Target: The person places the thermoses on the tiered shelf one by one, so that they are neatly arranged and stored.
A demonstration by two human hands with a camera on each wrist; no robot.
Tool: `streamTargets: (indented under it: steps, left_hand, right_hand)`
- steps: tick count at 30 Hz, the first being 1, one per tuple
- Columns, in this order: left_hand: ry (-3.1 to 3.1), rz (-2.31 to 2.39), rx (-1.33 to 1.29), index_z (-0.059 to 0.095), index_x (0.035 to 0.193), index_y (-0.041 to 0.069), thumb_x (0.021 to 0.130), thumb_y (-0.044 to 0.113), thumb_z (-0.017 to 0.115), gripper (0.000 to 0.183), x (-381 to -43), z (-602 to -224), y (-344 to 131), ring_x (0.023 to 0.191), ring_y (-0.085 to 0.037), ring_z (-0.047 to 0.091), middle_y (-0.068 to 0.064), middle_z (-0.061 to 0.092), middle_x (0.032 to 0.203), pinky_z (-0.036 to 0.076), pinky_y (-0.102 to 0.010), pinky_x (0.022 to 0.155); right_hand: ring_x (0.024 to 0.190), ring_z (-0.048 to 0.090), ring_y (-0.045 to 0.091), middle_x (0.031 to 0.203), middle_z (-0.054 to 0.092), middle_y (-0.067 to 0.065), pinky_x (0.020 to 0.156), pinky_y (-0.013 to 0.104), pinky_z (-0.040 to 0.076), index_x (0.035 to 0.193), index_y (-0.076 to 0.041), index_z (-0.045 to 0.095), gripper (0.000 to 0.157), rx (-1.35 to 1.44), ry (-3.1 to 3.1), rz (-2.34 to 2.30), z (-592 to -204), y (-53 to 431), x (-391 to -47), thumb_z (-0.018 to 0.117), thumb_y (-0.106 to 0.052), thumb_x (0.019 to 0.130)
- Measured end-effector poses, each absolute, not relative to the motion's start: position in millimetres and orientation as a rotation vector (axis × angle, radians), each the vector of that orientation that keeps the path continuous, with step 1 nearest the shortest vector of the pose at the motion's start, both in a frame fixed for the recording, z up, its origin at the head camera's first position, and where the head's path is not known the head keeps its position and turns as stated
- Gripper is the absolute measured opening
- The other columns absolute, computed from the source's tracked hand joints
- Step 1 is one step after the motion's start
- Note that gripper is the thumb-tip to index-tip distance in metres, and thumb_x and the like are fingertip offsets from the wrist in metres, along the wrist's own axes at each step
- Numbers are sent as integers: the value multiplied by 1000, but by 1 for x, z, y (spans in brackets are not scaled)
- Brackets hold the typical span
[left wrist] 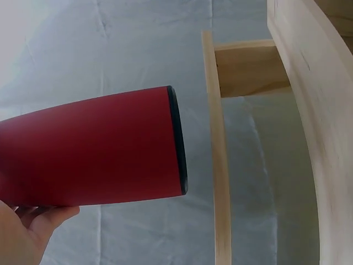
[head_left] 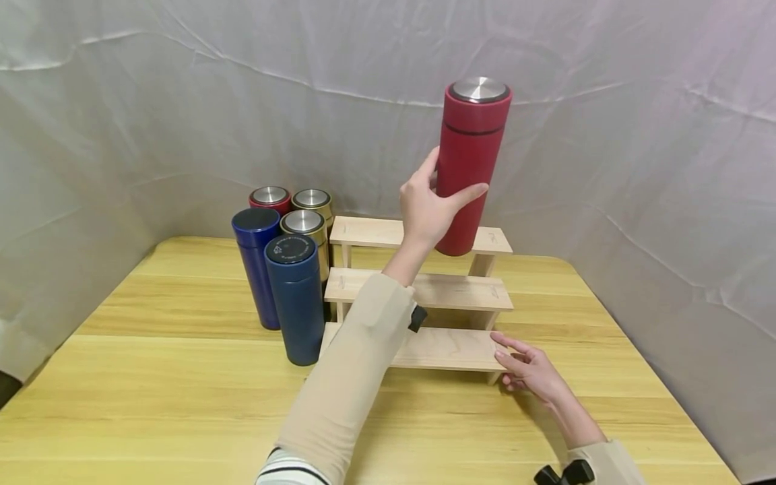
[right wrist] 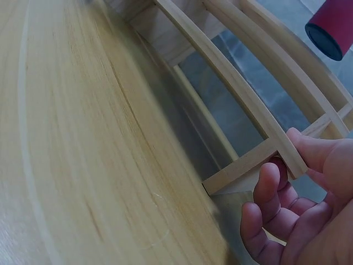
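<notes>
My left hand (head_left: 424, 209) grips a red thermos bottle (head_left: 473, 148) with a steel-topped lid, thumb and fingers around its lower half. The bottle tilts slightly and is held up at the top step of a three-tier wooden display stand (head_left: 448, 347). In the left wrist view the bottle's dark base (left wrist: 177, 141) shows apart from the edge of a wooden board (left wrist: 220, 182). At the stand's lower right, my right hand (head_left: 533, 374) pinches the end of the bottom step, thumb above and curled fingers beneath, as the right wrist view shows.
Left of the stand several thermos bottles stand close together: a dark blue one (head_left: 295, 303) in front, a bright blue one (head_left: 257, 269), gold ones (head_left: 306, 225) and another red one (head_left: 269, 199). Grey cloth (head_left: 242, 121) hangs around the wood-grain table (head_left: 151, 377).
</notes>
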State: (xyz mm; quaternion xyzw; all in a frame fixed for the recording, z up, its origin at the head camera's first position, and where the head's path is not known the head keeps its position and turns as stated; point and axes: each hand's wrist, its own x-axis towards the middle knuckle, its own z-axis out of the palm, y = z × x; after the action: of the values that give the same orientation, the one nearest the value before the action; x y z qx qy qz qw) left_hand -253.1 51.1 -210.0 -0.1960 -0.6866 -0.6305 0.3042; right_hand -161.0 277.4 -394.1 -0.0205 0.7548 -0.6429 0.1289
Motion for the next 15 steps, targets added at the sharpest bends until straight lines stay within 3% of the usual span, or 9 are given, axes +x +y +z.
streamTargets:
  steps: [15]
  left_hand:
    - [-1939,-1546,-416,54,120,14,66,36,78,63,-277,-203,58,85,-6,53,2,62,95,40,-17,73]
  right_hand:
    - [53,53,8,66,49,2,53,27,51,134,-3,38,50,-48,2185,-1867,-394,277,-161,56,-14,89]
